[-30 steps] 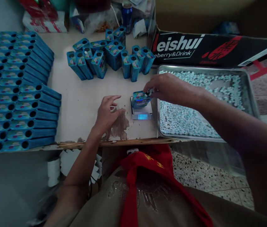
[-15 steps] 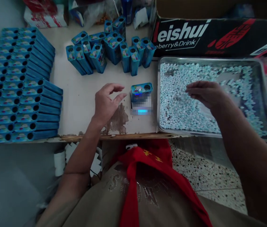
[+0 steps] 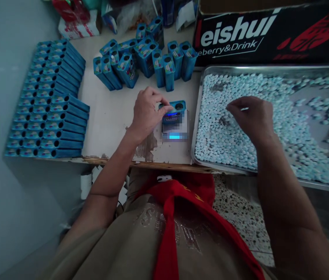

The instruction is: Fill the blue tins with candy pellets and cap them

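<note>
Blue tin (image 3: 173, 118) stands on scale (image 3: 174, 137), hole open, inside level unclear | my left fingers (image 3: 160, 98) at its top, grasp I cannot tell | my right fingers (image 3: 236, 104) pinched above tray (image 3: 269, 70), contents hidden | many tablets (image 3: 240, 144) lie there

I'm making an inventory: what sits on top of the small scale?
A blue container stands on it, round opening upward. The left hand hides part of its top; the contents and the scale directly beneath the container cannot be seen.
</note>
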The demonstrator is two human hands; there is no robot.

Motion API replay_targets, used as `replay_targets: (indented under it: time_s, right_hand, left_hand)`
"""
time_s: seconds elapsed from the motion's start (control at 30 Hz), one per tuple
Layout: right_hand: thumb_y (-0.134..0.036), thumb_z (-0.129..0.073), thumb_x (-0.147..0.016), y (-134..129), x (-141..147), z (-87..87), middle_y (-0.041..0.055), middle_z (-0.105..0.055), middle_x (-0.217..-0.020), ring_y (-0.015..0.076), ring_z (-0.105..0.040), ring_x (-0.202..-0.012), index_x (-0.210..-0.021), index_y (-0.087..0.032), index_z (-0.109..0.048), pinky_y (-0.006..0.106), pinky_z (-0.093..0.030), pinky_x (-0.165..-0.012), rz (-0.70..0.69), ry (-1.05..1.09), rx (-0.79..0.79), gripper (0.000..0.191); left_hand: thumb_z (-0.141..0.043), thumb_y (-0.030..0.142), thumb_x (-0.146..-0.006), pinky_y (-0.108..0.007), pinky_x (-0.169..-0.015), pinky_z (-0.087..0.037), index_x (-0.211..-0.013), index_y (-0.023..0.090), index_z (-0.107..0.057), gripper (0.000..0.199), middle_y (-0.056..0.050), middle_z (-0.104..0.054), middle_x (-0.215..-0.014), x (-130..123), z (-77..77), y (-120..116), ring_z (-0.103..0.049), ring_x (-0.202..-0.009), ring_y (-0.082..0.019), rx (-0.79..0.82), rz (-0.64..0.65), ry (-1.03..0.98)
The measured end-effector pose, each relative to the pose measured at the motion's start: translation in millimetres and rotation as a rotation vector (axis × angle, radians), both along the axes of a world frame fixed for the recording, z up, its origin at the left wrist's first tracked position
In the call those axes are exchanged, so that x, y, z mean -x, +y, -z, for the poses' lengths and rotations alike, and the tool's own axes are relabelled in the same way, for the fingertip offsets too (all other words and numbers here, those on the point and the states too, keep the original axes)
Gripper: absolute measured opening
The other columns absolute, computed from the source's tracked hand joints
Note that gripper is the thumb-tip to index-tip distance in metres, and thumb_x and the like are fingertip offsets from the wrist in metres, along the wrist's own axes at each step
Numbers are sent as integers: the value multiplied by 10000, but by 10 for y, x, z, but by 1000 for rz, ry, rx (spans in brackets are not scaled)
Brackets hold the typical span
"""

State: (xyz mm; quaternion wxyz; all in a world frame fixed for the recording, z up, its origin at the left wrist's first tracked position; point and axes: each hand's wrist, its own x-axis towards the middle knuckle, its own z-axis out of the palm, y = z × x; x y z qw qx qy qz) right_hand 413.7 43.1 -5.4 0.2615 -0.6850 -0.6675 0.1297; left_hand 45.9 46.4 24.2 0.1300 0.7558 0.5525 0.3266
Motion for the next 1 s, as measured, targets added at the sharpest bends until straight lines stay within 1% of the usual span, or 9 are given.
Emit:
replay_targets:
  time_s: [0.23,0.47,0.53,0.63,0.77,0.83,0.9,0.97,1.0]
  right_hand:
    - [-312,-778,-924,-56,-25,95,86,-897,-938,277,-836,-807,-912,-221,-876,385,-608,-803,26,178,-37,134]
    - [-287,-725,-957,-111,108,21,136,-888,-1001,288,-801,-877,-933,-220,-861,394,-588,-862,-178,66,-24,154]
    - [-274,-705,-994,-121,133,-11,157,-887,-1052,298,-796,-928,-964,-221,-855,400,-585,-902,-201,8,17,162]
    - [-250,-701,-1014,-93,113,-31,173,-887,-1110,319,-802,-1001,-977,-225,-840,424,-587,-981,-147,-52,41,146]
    - [-220,-710,-997,-30,12,-21,200,-876,-1106,366,-806,-1088,-942,-224,-815,469,-588,-1039,-24,-114,39,118]
    - [-200,-720,-988,-27,-14,-28,191,-876,-1100,353,-803,-1083,-894,-234,-781,460,-582,-1051,16,-77,46,117]
    - [-166,-739,-959,-48,22,-55,152,-868,-1029,311,-795,-996,-854,-246,-739,425,-583,-998,79,84,27,132]
    - [-143,-738,-944,-84,133,-101,98,-827,-910,250,-740,-820,-859,-253,-711,377,-564,-844,149,378,-14,141]
    - [-153,-738,-956,-105,213,-129,73,-800,-860,221,-694,-740,-877,-255,-704,355,-532,-761,163,541,-26,133]
  left_hand:
    - [-976,205,-985,-521,-1199,-626,-1018,285,-883,127,-87,-788,-1266,22,-7,1,-732,-1267,-326,-14,-45,8]
    - [-879,376,-1126,-558,-1211,-619,-1056,325,-845,93,-37,-824,-1196,70,-411,-71,-759,-1226,-303,-46,-11,-68]
    - [-865,408,-1147,-540,-1135,-654,-1032,298,-835,161,-27,-836,-1089,-24,-518,-148,-780,-1117,-286,-54,23,-139]
    - [-893,289,-1124,-471,-1021,-693,-1008,264,-839,130,-5,-851,-1020,-348,-574,-300,-811,-996,-251,-54,115,-234]
    - [-803,199,-1162,-426,-1077,-698,-1168,311,-882,137,-1,-890,-1175,-733,-545,-397,-869,-1133,-248,50,271,-221]
    - [-700,207,-1211,-450,-1164,-678,-1264,342,-863,218,-7,-885,-1298,-667,-521,-366,-858,-1258,-253,6,233,-217]
    - [-681,211,-1205,-479,-1208,-655,-1293,337,-821,208,-28,-872,-1338,-408,-449,-320,-840,-1295,-255,-117,76,-246]
    - [-789,252,-1137,-490,-1187,-652,-1325,313,-762,200,-75,-853,-1360,-79,-282,-296,-827,-1283,-272,-152,-102,-277]
    - [-872,309,-1086,-487,-1166,-655,-1376,308,-729,324,-108,-833,-1421,63,-157,-295,-814,-1314,-288,-89,-149,-278]
